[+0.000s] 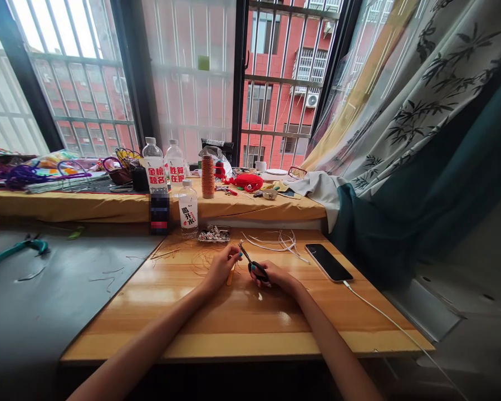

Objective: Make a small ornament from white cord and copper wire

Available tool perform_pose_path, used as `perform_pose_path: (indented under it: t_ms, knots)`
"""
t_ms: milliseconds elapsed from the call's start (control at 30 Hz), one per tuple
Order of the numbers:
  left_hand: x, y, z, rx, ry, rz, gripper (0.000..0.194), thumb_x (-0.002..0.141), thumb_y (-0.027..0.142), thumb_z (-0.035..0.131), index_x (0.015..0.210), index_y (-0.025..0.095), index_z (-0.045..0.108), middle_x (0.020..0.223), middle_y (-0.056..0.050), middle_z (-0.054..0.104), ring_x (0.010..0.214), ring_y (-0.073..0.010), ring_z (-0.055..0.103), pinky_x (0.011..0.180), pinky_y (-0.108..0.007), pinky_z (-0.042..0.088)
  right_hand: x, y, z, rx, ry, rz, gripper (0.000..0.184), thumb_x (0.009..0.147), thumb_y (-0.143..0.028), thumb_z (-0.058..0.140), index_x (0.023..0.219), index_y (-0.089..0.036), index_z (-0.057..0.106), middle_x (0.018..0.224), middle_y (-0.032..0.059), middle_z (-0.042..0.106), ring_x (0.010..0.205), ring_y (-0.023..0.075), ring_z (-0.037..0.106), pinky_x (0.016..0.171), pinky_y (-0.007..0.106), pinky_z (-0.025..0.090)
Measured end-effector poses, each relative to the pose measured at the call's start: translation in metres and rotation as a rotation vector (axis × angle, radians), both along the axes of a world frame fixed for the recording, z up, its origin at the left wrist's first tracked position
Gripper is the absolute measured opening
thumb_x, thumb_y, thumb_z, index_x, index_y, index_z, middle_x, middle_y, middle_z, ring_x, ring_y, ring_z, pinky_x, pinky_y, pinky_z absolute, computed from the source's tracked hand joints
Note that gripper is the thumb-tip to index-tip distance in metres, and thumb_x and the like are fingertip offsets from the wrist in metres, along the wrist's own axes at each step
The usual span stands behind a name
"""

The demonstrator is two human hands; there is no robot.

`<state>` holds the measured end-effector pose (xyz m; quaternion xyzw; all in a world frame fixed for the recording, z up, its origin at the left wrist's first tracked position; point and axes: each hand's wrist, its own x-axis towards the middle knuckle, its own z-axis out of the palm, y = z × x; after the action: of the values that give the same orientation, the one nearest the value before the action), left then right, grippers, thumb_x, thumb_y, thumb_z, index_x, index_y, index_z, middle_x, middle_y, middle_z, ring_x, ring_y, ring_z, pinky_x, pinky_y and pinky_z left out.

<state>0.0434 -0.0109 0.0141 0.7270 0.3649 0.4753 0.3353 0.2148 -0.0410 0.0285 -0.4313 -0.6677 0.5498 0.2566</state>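
Note:
My left hand (222, 266) is closed in a pinch on a thin piece of wire or strip above the wooden table (242, 317); a short orange-tan stick shows just below its fingers. My right hand (275, 275) is wrapped round the black handles of small pliers (253, 264), whose tips point up-left toward the left fingertips. Loose thin copper-coloured wire (202, 260) lies on the table just beyond the left hand. A small tray of metal bits (213, 234) sits farther back.
A black phone (328, 262) with a white cable lies to the right. White cords (275, 242), a water bottle (188, 209), two more bottles and a copper wire spool (207, 176) stand behind. Teal pliers (16, 249) lie on the grey surface at left. Curtains hang at right.

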Motion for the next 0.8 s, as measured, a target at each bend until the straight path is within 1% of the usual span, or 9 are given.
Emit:
perform_pose_path:
  t_ms: [167, 367, 500, 633, 800]
  knots:
    - [-0.0002, 0.0007, -0.0004, 0.004, -0.001, 0.0, 0.011, 0.076, 0.029, 0.044, 0.076, 0.018, 0.049, 0.075, -0.001, 0.06, 0.071, -0.0142, 0.061, 0.064, -0.024, 0.045, -0.0001, 0.0015, -0.0012, -0.01, -0.001, 0.004, 0.04, 0.065, -0.054, 0.048, 0.058, -0.014, 0.047, 0.045, -0.0038, 0.047, 0.034, 0.0028, 0.03, 0.035, 0.017, 0.019]
    - [0.0001, 0.0008, -0.0005, -0.003, -0.005, -0.013, 0.011, 0.076, 0.028, 0.044, 0.075, 0.018, 0.049, 0.073, -0.001, 0.06, 0.071, -0.0145, 0.061, 0.064, -0.024, 0.045, 0.0015, 0.0041, -0.0048, -0.023, 0.024, 0.015, 0.031, 0.067, -0.043, 0.049, 0.058, -0.014, 0.047, 0.045, -0.0036, 0.047, 0.034, 0.002, 0.03, 0.035, 0.017, 0.018]
    - [0.0002, -0.0008, 0.0019, -0.013, 0.006, -0.008, 0.008, 0.076, 0.025, 0.044, 0.073, 0.019, 0.048, 0.07, 0.0, 0.061, 0.069, -0.0141, 0.061, 0.063, -0.023, 0.044, 0.0013, 0.0029, -0.0029, -0.011, 0.032, 0.009, 0.03, 0.066, -0.042, 0.049, 0.057, -0.014, 0.047, 0.045, -0.0035, 0.046, 0.034, 0.0022, 0.03, 0.034, 0.017, 0.016]
    - [-0.0006, -0.0005, 0.0019, 0.012, 0.039, 0.011, 0.008, 0.075, 0.025, 0.044, 0.073, 0.019, 0.05, 0.069, 0.0, 0.061, 0.068, -0.0138, 0.06, 0.063, -0.023, 0.044, 0.0016, 0.0004, -0.0008, 0.017, 0.05, 0.015, 0.03, 0.065, -0.042, 0.05, 0.055, -0.014, 0.046, 0.047, -0.0035, 0.044, 0.037, 0.0033, 0.034, 0.034, 0.017, 0.016]
    - [-0.0009, 0.001, 0.0007, -0.001, 0.023, 0.001, 0.01, 0.075, 0.027, 0.045, 0.074, 0.019, 0.051, 0.07, 0.0, 0.062, 0.068, -0.0144, 0.06, 0.063, -0.024, 0.044, 0.001, -0.0019, -0.0014, 0.026, 0.03, -0.002, 0.031, 0.065, -0.044, 0.052, 0.057, -0.014, 0.047, 0.048, -0.0032, 0.045, 0.038, 0.004, 0.034, 0.036, 0.018, 0.019]
